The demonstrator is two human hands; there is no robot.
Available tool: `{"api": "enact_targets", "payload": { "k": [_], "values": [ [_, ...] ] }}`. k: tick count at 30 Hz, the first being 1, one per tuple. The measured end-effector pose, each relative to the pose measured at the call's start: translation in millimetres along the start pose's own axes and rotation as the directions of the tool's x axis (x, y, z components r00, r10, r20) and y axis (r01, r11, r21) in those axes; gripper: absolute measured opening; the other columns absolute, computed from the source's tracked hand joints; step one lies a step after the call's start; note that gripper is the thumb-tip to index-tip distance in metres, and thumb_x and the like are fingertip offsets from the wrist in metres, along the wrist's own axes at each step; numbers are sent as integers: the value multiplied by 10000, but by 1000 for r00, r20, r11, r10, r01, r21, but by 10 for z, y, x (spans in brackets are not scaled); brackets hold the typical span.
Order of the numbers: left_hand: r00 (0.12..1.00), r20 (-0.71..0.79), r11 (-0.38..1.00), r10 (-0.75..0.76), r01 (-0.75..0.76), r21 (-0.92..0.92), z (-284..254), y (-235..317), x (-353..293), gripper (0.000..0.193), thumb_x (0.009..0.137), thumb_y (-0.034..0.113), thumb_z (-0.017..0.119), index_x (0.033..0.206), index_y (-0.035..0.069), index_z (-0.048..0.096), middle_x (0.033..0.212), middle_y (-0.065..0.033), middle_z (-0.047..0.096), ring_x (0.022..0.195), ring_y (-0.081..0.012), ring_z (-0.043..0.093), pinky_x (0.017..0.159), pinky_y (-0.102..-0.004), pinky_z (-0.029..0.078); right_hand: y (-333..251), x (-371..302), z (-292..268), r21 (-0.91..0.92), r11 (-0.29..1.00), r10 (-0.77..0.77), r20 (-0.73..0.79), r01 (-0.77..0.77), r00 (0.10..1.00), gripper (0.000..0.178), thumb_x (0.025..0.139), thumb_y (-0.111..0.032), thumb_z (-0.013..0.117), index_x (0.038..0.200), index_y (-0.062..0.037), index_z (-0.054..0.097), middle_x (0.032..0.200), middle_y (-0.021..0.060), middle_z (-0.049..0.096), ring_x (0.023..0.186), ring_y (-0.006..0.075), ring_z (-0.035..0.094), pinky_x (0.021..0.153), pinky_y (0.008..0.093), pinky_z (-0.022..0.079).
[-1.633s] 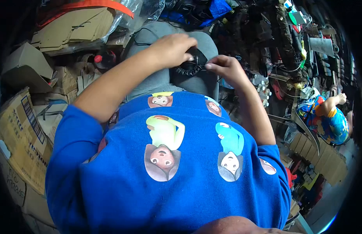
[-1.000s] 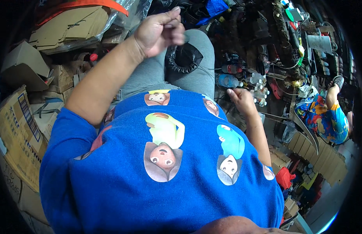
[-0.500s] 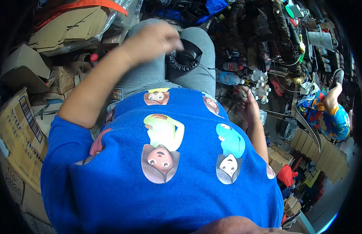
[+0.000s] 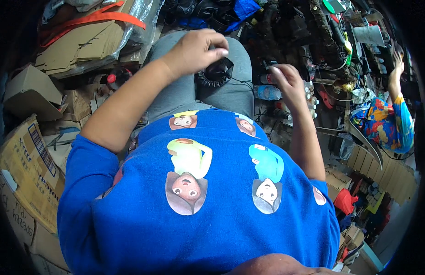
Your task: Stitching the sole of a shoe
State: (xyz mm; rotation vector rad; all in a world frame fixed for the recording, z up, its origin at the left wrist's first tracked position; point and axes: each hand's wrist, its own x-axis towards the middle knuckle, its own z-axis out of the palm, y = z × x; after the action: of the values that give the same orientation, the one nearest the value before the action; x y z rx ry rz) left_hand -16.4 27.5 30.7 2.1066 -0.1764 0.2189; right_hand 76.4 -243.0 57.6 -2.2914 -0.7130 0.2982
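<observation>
On my grey-trousered thighs rests a black round piece (image 4: 214,76) with a ruffled, stitched-looking rim and a smooth dark inside. A thin dark cord runs from it toward the right. My left hand (image 4: 197,51) hangs just above its far left side, fingers curled and thumb drawn toward the index finger; whatever they pinch, if anything, is too small to see. To the right, beyond my thigh, my right hand (image 4: 290,86) is raised with bent fingers and the thumb close to them. Something small and dark shows by those fingertips, but I cannot tell whether it is held.
Flattened cardboard (image 4: 79,46) under plastic lies at the far left, with an open carton (image 4: 31,91) nearer. Clear plastic bottles (image 4: 267,92) stand right of my knee. A curved blade (image 4: 366,144) sits farther right, near another person in colourful clothes (image 4: 389,123).
My right hand has risen away from my body, up beside the bottles. My left hand, blurred before, has shifted slightly right. The black piece remains on my lap. The other person's limb has moved.
</observation>
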Motion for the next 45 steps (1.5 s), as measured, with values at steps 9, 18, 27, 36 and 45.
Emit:
{"api": "enact_targets", "payload": {
  "k": [9, 18, 27, 36, 45],
  "values": [
    [906, 415, 995, -81, 47, 91, 254, -294, 305, 259, 744, 259, 698, 876, 41, 654, 878, -113, 589, 849, -254, 590, 748, -359, 469, -454, 359, 467, -172, 982, 65, 689, 76, 721, 237, 822, -233, 566, 833, -1, 612, 655, 158, 580, 589, 210, 557, 581, 361, 434],
    [809, 586, 982, -53, 147, -115, 137, -513, 359, 190, 779, 181, 673, 852, 14, 622, 774, -61, 626, 775, -139, 580, 717, -296, 458, -589, -63, 31, 250, 909, 170, 509, -334, 844, 172, 876, -153, 605, 797, -6, 561, 662, -4, 447, 640, 75, 413, 584, 237, 360],
    [731, 683, 871, -13, 344, -351, 167, -611, 371, 218, 787, 80, 641, 984, -8, 666, 905, -56, 674, 839, -119, 604, 804, -263, 468, -587, 57, 434, -134, 991, 73, 382, -23, 921, 227, 796, -80, 607, 1009, -69, 685, 791, 98, 577, 721, 188, 587, 672, 296, 469],
    [723, 690, 866, -17, 355, -351, 154, -654, 355, 249, 759, 64, 629, 1000, 33, 685, 941, -63, 689, 883, -139, 623, 829, -269, 465, -758, 136, 481, -279, 960, 81, 369, 27, 926, 220, 766, -114, 593, 953, -82, 704, 846, 166, 626, 785, 286, 638, 719, 356, 503],
    [722, 691, 868, -24, 359, -344, 124, -604, 377, 250, 762, 45, 632, 1004, -5, 670, 918, -71, 682, 843, -131, 617, 802, -267, 473, -673, -39, 632, -315, 946, 2, 230, 73, 973, 200, 753, -107, 630, 942, -102, 696, 788, 145, 614, 737, 313, 624, 679, 376, 504]
  ]
}}
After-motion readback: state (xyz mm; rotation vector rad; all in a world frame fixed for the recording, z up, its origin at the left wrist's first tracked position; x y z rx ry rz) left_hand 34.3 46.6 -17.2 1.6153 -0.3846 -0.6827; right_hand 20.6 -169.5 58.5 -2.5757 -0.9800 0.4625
